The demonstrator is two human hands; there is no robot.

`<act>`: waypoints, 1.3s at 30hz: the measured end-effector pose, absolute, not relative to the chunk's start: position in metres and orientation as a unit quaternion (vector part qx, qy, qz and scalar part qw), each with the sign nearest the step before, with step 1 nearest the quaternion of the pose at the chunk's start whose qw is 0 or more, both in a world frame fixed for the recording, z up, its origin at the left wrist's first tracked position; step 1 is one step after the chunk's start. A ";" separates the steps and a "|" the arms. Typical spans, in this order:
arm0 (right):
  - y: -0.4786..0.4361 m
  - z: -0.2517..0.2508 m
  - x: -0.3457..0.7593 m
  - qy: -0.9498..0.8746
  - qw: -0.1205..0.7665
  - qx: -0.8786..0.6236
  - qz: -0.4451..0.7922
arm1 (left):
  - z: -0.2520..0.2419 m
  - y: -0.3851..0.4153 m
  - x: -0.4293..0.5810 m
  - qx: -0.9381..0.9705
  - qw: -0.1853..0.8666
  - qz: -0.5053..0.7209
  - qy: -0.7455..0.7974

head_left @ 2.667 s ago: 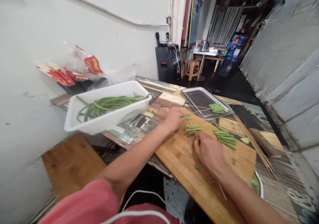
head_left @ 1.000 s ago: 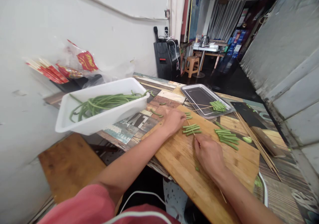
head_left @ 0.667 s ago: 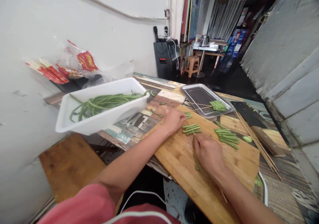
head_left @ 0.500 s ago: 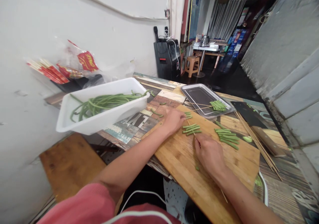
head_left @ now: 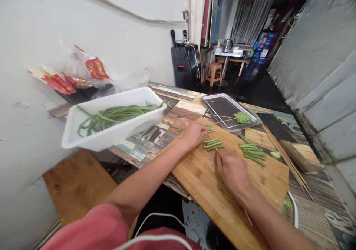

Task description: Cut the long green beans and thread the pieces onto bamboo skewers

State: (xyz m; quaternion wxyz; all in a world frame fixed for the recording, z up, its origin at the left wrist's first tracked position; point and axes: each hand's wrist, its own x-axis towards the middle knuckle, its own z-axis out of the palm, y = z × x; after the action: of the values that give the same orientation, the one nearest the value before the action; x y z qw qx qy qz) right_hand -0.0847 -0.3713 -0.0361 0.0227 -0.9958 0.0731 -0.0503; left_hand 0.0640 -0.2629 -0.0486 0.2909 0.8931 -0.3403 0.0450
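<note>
A thin bamboo skewer (head_left: 247, 216) is in my right hand (head_left: 234, 169), whose closed fingers hold it low over the wooden cutting board (head_left: 200, 172). Its front end runs through a row of cut green bean pieces (head_left: 213, 144). My left hand (head_left: 194, 133) has its fingers pinched together at the board's far left edge, by the skewer's tip and a few more bean pieces (head_left: 210, 128). What lies between those fingertips is too small to make out. Another row of cut beans (head_left: 252, 153) lies on the board, right of my right hand.
A white plastic tub (head_left: 111, 138) holds long green beans. Behind the board, a metal tray (head_left: 222, 101) carries skewered bean pieces (head_left: 242, 117). Loose bamboo skewers (head_left: 286, 157) and a cleaver (head_left: 299, 157) lie at the right. Bean scraps (head_left: 174, 126) sit left of the board.
</note>
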 end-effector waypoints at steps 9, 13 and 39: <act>-0.372 -0.032 -0.079 0.077 0.020 -0.996 -0.044 | -0.049 -0.265 0.065 0.895 0.301 0.020 -0.329; -0.372 -0.030 -0.077 0.069 0.021 -0.997 -0.042 | -0.047 -0.265 0.064 0.894 0.286 0.021 -0.343; -0.368 -0.030 -0.076 0.085 0.027 -0.995 -0.040 | -0.044 -0.266 0.074 0.901 0.257 0.087 -0.339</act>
State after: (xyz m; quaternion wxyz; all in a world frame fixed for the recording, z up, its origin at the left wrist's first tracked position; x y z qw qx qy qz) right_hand -0.0757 -0.3678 -0.0298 0.0272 -0.9952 0.0853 -0.0397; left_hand 0.0736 -0.2656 -0.0439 0.2566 0.9007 -0.3394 0.0873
